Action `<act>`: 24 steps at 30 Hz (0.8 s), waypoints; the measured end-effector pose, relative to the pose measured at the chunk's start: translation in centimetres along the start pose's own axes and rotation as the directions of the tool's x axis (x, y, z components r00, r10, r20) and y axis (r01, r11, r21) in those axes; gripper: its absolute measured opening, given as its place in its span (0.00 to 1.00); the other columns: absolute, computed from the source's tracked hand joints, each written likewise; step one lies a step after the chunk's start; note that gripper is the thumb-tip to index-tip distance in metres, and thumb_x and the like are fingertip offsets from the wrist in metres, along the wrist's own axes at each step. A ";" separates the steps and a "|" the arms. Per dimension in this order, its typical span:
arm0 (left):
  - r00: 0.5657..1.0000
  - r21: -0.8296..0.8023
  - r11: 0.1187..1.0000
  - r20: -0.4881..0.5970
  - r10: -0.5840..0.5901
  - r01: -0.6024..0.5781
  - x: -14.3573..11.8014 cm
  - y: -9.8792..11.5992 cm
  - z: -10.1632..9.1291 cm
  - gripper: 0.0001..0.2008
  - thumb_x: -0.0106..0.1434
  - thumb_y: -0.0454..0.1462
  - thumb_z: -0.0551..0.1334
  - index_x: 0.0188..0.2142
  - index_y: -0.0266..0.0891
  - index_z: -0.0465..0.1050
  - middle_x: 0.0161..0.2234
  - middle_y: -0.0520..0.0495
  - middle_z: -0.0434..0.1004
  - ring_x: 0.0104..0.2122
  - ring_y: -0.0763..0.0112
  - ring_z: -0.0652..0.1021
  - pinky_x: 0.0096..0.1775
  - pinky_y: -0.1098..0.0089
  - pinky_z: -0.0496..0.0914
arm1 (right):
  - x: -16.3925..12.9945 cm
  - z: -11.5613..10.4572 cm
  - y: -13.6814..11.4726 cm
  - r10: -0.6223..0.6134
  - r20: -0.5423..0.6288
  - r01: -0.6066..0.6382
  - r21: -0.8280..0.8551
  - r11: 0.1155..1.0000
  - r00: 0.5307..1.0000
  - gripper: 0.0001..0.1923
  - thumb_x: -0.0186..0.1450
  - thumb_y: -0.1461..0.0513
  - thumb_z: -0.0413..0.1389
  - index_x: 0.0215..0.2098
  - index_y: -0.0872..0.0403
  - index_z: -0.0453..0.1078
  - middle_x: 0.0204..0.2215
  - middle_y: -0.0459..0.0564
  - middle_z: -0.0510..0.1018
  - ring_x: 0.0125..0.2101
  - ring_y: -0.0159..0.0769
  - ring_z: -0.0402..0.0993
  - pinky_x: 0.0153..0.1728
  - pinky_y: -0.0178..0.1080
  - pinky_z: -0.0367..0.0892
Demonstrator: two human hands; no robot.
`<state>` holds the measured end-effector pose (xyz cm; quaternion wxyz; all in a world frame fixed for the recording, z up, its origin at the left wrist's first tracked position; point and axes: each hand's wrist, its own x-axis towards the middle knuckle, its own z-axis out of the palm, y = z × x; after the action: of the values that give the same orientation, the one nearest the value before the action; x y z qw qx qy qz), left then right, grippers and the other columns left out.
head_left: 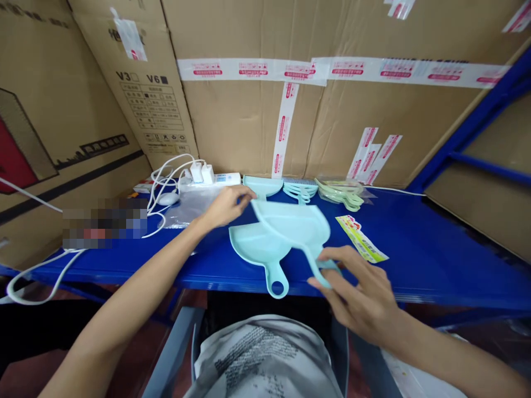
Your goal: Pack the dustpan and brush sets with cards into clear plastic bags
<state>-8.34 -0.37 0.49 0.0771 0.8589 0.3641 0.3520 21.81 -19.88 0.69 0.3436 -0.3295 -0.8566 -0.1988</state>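
A light blue dustpan point(292, 221) is raised and tilted above the table, its handle in the grasp of my right hand point(365, 293). At the far left corner of this pan, my left hand point(228, 207) has its fingers curled, the corner between fingertip and thumb. Below and partly behind the pan, a second light blue dustpan point(253, 243) lies flat, its ring-ended handle pointing toward me. Another light blue dustpan point(269, 188) lies farther back, just beyond my left hand.
At the back are stacked blue dustpans point(301, 192) and green bagged dustpans point(342, 193). A yellow-green label card point(360, 237) lies right. Clear plastic bags point(186, 202), a power strip point(226, 179) and white cables point(160, 182) are left. Cardboard point(240, 121) walls the blue table point(431, 249).
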 end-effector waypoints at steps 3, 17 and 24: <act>0.955 -0.076 0.984 0.239 0.177 -0.164 -0.3 0.9 1.7 0.16 0.74 0.45 0.60 0.52 0.40 0.80 0.51 0.42 0.84 0.51 0.58 0.80 0.56 0.58 0.72 | -1.4 -0.2 2.0 0.030 0.028 -0.026 -0.153 0.988 0.999 0.08 0.71 0.66 0.61 0.32 0.52 0.71 0.44 0.58 0.80 0.39 0.43 0.77 0.37 0.43 0.69; 0.880 0.044 0.979 0.447 0.159 -0.199 -0.6 -1.3 1.5 0.18 0.73 0.41 0.63 0.60 0.42 0.78 0.59 0.44 0.81 0.58 0.56 0.74 0.60 0.58 0.68 | -1.9 0.5 5.2 0.015 0.376 -0.043 0.066 0.997 0.926 0.17 0.74 0.50 0.57 0.49 0.52 0.80 0.48 0.56 0.86 0.39 0.44 0.83 0.37 0.43 0.75; 0.889 0.019 0.975 0.414 0.193 -0.220 -0.8 -1.1 2.4 0.17 0.73 0.37 0.61 0.58 0.43 0.79 0.58 0.43 0.82 0.59 0.56 0.77 0.59 0.56 0.72 | 4.3 2.6 13.1 0.336 0.482 -0.407 0.049 0.912 0.809 0.17 0.73 0.50 0.56 0.44 0.49 0.84 0.32 0.49 0.86 0.30 0.40 0.79 0.34 0.40 0.67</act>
<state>-7.78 0.14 -2.13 0.0856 0.9493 0.2578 0.1580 27.46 -7.39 3.47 0.1850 -0.5020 -0.8446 0.0217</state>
